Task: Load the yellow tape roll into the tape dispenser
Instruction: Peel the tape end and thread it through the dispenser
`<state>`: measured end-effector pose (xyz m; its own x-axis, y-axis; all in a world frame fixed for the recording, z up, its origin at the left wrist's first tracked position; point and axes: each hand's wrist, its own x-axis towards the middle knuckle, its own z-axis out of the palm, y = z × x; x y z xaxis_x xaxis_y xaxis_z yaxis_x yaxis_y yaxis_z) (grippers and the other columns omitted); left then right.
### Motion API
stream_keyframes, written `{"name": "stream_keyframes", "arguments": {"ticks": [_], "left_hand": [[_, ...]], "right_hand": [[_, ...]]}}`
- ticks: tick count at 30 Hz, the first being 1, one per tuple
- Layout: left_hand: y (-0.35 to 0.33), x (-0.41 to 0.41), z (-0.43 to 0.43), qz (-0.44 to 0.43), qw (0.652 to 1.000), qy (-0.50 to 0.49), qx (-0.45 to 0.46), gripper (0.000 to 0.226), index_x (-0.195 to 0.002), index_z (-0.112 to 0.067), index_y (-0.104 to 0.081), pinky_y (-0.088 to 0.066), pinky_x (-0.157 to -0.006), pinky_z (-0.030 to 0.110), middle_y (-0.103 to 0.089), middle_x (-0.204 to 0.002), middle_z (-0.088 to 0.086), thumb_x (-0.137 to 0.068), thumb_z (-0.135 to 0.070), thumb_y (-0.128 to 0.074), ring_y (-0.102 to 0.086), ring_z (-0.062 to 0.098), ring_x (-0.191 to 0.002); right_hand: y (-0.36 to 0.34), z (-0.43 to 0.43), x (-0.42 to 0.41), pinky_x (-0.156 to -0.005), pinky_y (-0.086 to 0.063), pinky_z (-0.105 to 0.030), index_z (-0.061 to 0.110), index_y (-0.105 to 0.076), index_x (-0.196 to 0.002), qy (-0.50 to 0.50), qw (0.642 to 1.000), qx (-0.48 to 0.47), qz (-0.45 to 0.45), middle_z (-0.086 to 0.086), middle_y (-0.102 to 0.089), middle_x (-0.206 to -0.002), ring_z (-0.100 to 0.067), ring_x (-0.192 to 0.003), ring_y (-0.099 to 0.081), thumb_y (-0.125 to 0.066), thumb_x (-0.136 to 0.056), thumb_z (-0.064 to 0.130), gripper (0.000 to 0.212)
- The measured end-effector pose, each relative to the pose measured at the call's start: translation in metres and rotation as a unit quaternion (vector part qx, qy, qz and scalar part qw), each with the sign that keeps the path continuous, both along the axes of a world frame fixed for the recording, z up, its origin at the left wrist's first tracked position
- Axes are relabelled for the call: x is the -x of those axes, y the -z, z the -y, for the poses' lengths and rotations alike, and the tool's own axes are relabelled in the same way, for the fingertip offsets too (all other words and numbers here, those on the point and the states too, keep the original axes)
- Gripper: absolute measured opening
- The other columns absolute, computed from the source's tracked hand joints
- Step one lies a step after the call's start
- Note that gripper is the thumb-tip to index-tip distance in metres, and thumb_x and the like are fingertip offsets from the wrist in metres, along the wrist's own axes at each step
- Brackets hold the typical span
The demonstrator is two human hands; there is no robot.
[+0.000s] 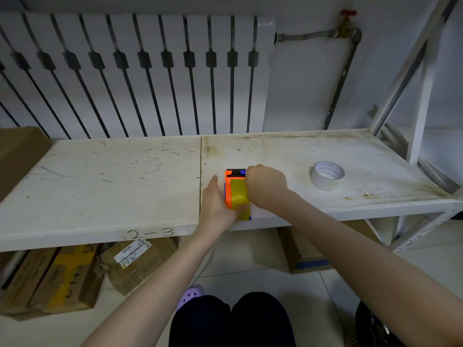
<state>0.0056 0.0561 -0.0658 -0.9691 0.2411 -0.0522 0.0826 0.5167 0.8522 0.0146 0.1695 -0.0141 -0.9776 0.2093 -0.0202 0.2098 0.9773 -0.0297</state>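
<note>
An orange tape dispenser (pixel 228 181) with black and blue parts at its far end lies on the white shelf (pixel 112 184), near the front edge. The yellow tape roll (pixel 239 194) sits in it, its yellow band facing up. My left hand (pixel 215 206) presses against the dispenser's left side, thumb on the near end of the yellow tape. My right hand (pixel 266 185) is closed around the dispenser's right side and far end. The dispenser's right side is hidden behind that hand.
A white tape roll (pixel 327 175) stands on the shelf to the right. A radiator (pixel 137 71) covers the wall behind. Cardboard boxes (pixel 75 274) lie under the shelf, another brown box (pixel 17 151) at the far left. A shelf upright (pixel 423 103) rises at right.
</note>
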Motion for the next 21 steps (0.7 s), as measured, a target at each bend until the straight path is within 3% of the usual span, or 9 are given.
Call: {"name": "stream_keyframes", "arguments": {"ticks": [1, 3, 4, 6, 10, 14, 17, 21], "left_hand": [[0.003, 0.000, -0.001, 0.033, 0.999, -0.024, -0.028, 0.094, -0.144, -0.014, -0.027, -0.045, -0.103, 0.039, -0.048, -0.137, 0.008, -0.068, -0.028, -0.081, -0.049, 0.024, -0.123], [0.005, -0.001, -0.001, 0.066, 0.996, -0.026, -0.053, 0.057, -0.122, -0.013, -0.049, -0.052, -0.091, 0.043, -0.061, -0.111, 0.006, -0.074, -0.027, -0.077, -0.060, 0.024, -0.102], [0.004, 0.000, 0.000, 0.064, 0.997, -0.014, -0.051, 0.039, -0.108, -0.014, -0.055, -0.053, -0.087, 0.044, -0.064, -0.102, 0.006, -0.076, -0.026, -0.075, -0.062, 0.026, -0.097], [0.002, 0.001, 0.000, 0.057, 0.997, 0.002, -0.055, 0.022, -0.093, -0.017, -0.059, -0.054, -0.085, 0.044, -0.066, -0.092, 0.005, -0.077, -0.024, -0.074, -0.064, 0.027, -0.093], [0.002, 0.005, -0.002, 0.043, 0.998, 0.014, -0.049, 0.021, -0.087, -0.017, -0.061, -0.053, -0.078, 0.040, -0.067, -0.088, 0.004, -0.075, -0.024, -0.076, -0.063, 0.024, -0.085], [0.004, 0.005, -0.003, 0.034, 0.998, 0.036, -0.039, 0.018, -0.076, -0.021, -0.058, -0.043, -0.066, 0.029, -0.060, -0.072, -0.001, -0.074, -0.023, -0.076, -0.056, 0.019, -0.071], [0.002, 0.001, -0.005, 0.027, 0.999, 0.034, -0.031, 0.032, -0.059, -0.025, -0.048, -0.035, -0.056, 0.024, -0.050, -0.059, -0.006, -0.075, -0.021, -0.075, -0.047, 0.013, -0.057], [0.004, 0.000, -0.004, 0.013, 0.999, 0.032, -0.030, 0.030, -0.056, -0.019, -0.048, -0.030, -0.050, 0.023, -0.047, -0.053, -0.005, -0.072, -0.015, -0.074, -0.041, 0.011, -0.050]], "right_hand": [[0.001, 0.001, 0.000, -0.068, -0.041, -0.030, 0.007, -0.051, -0.112, 0.002, 1.000, -0.003, 0.006, -0.010, -0.057, -0.105, -0.026, -0.092, -0.057, -0.055, -0.087, 0.008, 0.026], [0.003, 0.002, 0.001, -0.071, -0.042, -0.031, 0.005, -0.050, -0.117, 0.006, 1.000, 0.000, 0.005, -0.012, -0.057, -0.114, -0.027, -0.101, -0.058, -0.058, -0.086, 0.006, 0.032], [0.005, 0.002, 0.002, -0.072, -0.043, -0.031, 0.005, -0.049, -0.117, 0.015, 1.000, 0.013, 0.002, -0.012, -0.057, -0.114, -0.026, -0.100, -0.057, -0.059, -0.085, 0.004, 0.034], [0.005, 0.002, 0.004, -0.071, -0.043, -0.030, 0.005, -0.052, -0.114, 0.053, 0.997, 0.058, -0.010, -0.013, -0.058, -0.107, -0.024, -0.087, -0.053, -0.059, -0.085, 0.003, 0.030], [0.004, -0.002, 0.001, -0.065, -0.042, -0.029, 0.006, -0.057, -0.103, 0.091, 0.991, 0.092, -0.048, -0.007, -0.049, -0.084, -0.022, -0.077, -0.048, -0.056, -0.087, 0.002, 0.016], [-0.001, 0.000, -0.006, -0.060, -0.037, -0.027, 0.010, -0.055, -0.103, 0.070, 0.997, 0.006, -0.037, -0.002, -0.042, -0.071, -0.020, -0.075, -0.048, -0.057, -0.084, 0.003, 0.021], [0.005, 0.007, -0.007, -0.059, -0.035, -0.026, 0.010, -0.054, -0.107, 0.047, 0.998, -0.044, -0.016, -0.003, -0.056, -0.092, -0.021, -0.081, -0.052, -0.058, -0.083, 0.006, 0.025], [0.014, 0.009, -0.010, -0.070, -0.039, -0.029, 0.004, -0.049, -0.116, 0.041, 0.997, -0.062, -0.010, -0.010, -0.058, -0.113, -0.025, -0.102, -0.059, -0.055, -0.087, 0.007, 0.030]]}}
